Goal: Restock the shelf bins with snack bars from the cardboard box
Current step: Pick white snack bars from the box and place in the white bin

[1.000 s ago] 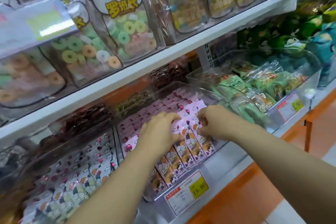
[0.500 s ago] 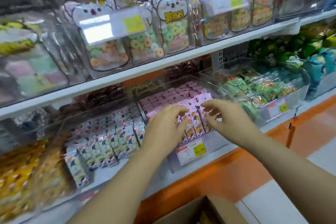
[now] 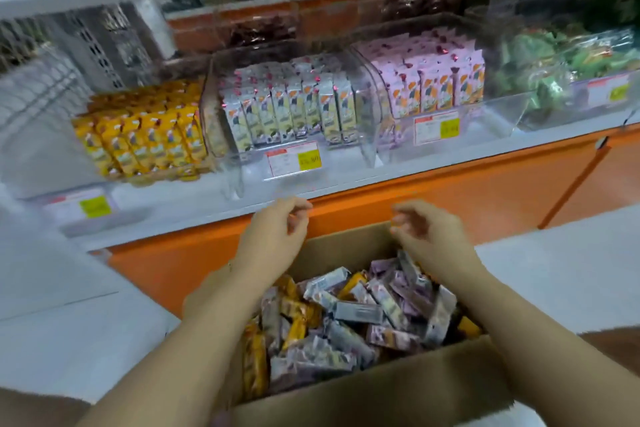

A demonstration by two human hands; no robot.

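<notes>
**Head view.** We are looking down past both forearms into an open cardboard box [image 3: 381,388] that is sitting just in front of the orange base of the shelf [image 3: 450,180]. The box is holding a loose, mixed heap of snack bars [image 3: 349,312] in yellow, pale grey and purple wrappers. On the shelf above, three clear bins are standing side by side: a yellow-bar bin [image 3: 145,139], a pale-bar bin [image 3: 291,114] and a pink-bar bin [image 3: 436,80]. In each, the bars are standing upright in rows. A bin of green packets [image 3: 561,62] is sitting to the right of them. A price label [image 3: 294,158] is hanging at the front of the pale-bar bin.

We are judging the step in hand to be the fetching of fresh stock, since both hands are positioned over the box rather than at the bins. The next move is calling for a reach down into the heap. Because the colours are lying jumbled, it is also calling for bars of one wrapper to be picked out to match a single bin.

The left hand [image 3: 277,232] is hovering above the far rim of the box with its fingers loosely curled. It is holding nothing and touching nothing that we can see. The right hand [image 3: 429,232] is hovering beside it in the same relaxed curl. Its fingertips are blurring, but we are seeing no bar in it.
</notes>
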